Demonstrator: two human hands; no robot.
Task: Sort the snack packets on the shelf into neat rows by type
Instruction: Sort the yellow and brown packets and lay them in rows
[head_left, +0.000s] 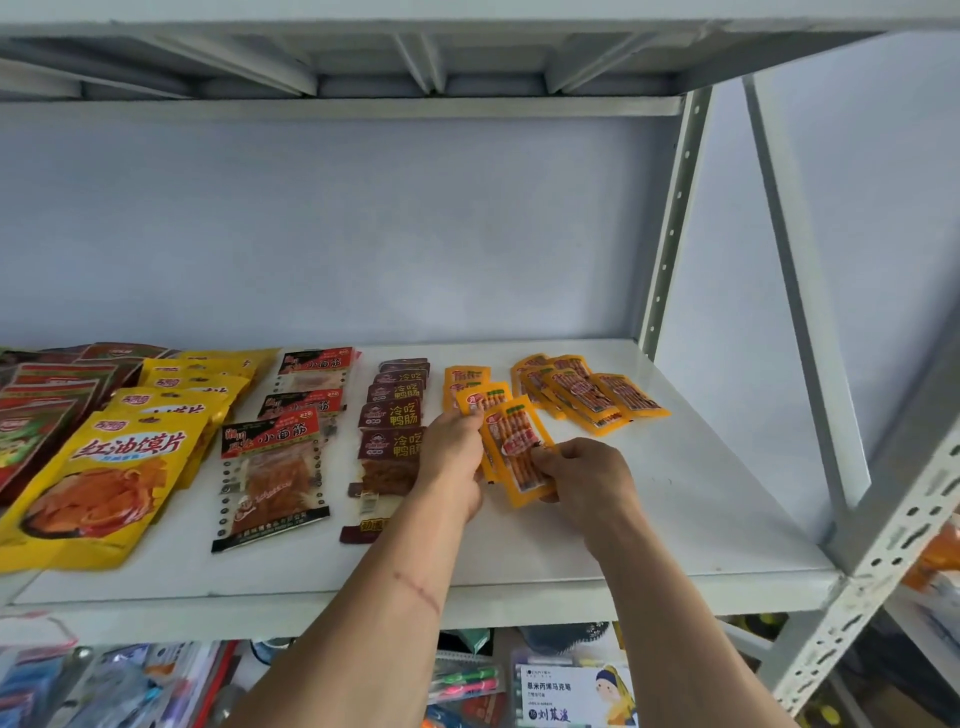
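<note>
Orange packet (519, 452) pinched between left hand (451, 457) and right hand (584, 478)

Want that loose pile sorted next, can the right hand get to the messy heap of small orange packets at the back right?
Probably yes: the heap of small orange packets lies just beyond the right hand, with bare shelf between.

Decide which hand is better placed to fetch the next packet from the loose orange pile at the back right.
Right. The right hand lies on the same side as the loose pile, though it still pinches the orange packet. The left hand would likely have to cross over.
</note>
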